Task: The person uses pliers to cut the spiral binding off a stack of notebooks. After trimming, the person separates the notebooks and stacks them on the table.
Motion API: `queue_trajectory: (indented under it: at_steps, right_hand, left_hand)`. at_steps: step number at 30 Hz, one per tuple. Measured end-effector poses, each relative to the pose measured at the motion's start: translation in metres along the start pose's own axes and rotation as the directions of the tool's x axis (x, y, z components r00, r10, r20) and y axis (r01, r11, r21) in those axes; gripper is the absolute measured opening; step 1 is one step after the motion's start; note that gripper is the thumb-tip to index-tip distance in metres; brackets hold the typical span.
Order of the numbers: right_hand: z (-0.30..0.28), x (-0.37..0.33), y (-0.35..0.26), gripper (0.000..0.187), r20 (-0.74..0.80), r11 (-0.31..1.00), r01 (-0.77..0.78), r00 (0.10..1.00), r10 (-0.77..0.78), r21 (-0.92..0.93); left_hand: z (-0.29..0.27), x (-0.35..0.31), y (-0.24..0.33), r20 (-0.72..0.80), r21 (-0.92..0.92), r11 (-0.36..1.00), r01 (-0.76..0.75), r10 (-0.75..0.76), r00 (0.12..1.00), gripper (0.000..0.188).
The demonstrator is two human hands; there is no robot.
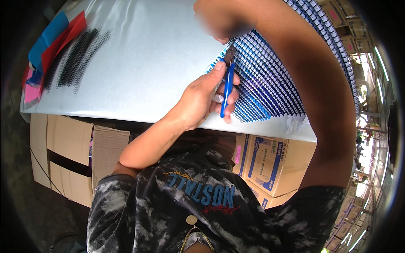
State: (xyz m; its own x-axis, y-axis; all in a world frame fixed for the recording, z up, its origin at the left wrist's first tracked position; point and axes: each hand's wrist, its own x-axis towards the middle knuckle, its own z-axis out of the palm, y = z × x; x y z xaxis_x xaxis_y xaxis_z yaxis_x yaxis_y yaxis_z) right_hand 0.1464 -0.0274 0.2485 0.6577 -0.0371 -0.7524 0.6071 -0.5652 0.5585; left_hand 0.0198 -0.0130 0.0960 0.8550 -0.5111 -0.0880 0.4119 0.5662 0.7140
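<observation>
My left hand (202,95) is closed around a pair of blue-handled pliers (228,84), with the dark jaws pointing away from me. Those jaws meet the left edge of a large mass of spiral-bound notebooks (270,76), whose dark coils lie in close rows with white and blue between them. A small clear, shiny piece shows by the fingers under the handles. Reaching over the notebooks from the right, my right hand (230,19) is bent down near the jaw tips. Its fingers are mostly blurred, so what they hold is hidden.
On the pale table (143,63), several loose black spiral coils (76,59) lie at the left. Blue and red sheets (55,46) rest beside them at the table's edge. Under the table stand an open cardboard box (69,139) and closed cartons (274,164). More cartons are stacked far right.
</observation>
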Motion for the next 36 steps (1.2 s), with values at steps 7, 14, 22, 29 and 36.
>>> queue_trajectory:
  at_steps: [7,14,22,29,36]
  right_hand:
    - [0.0,0.006,-0.001,0.034,-0.059,0.999,0.013,0.998,-0.016,-0.044]
    - [0.0,0.002,-0.002,0.031,-0.041,0.999,0.015,0.999,-0.017,-0.05]
    - [-0.001,-0.003,-0.003,0.03,-0.051,0.998,0.005,0.999,-0.008,-0.057]
    - [0.0,-0.007,-0.002,0.028,-0.062,0.998,-0.005,0.998,0.001,-0.06]
    - [0.0,-0.012,0.0,0.027,-0.063,0.998,-0.005,0.998,0.001,-0.068]
  left_hand:
    - [0.005,0.011,0.004,-0.014,0.016,1.0,-0.012,0.013,1.0,0.056]
    - [0.003,0.001,0.002,0.013,0.0,0.999,-0.041,0.041,0.999,0.056]
    - [0.006,0.001,0.002,0.038,0.046,0.999,-0.018,0.016,0.999,0.061]
    - [0.01,0.007,0.005,0.027,0.025,0.999,-0.024,0.023,0.999,0.061]
    - [0.011,0.012,0.009,-0.004,0.048,0.998,-0.044,0.044,0.999,0.061]
